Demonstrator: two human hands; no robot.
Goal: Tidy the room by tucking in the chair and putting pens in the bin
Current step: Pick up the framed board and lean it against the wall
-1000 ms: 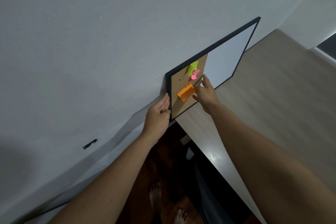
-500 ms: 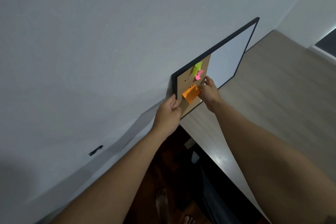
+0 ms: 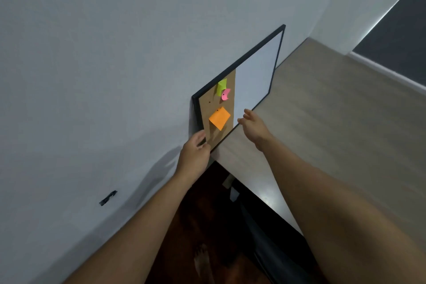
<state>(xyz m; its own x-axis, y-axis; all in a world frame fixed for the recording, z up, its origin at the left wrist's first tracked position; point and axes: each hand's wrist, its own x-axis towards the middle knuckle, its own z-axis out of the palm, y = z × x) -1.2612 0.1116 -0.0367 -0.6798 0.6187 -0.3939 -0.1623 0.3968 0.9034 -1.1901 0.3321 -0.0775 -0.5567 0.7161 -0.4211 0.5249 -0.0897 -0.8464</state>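
Observation:
No chair, pen or bin shows in this view. A black-framed board (image 3: 258, 69), half cork and half whiteboard, stands on the desk and leans against the wall. An orange sticky note (image 3: 219, 117), a green note (image 3: 221, 86) and a pink note (image 3: 226, 94) are pinned on the cork part. My left hand (image 3: 194, 154) grips the board's near lower corner. My right hand (image 3: 253, 125) hovers open just right of the board's lower edge, fingers apart and holding nothing.
The light wooden desk (image 3: 334, 122) stretches to the right, its near edge over a dark floor (image 3: 207, 214). A grey wall (image 3: 115, 53) fills the left, with a small dark mark (image 3: 107, 198). My bare foot (image 3: 202, 260) shows below.
My right hand has come off the orange note and drawn back to the right, now open. The note hangs flat. My left hand stays on the board's corner.

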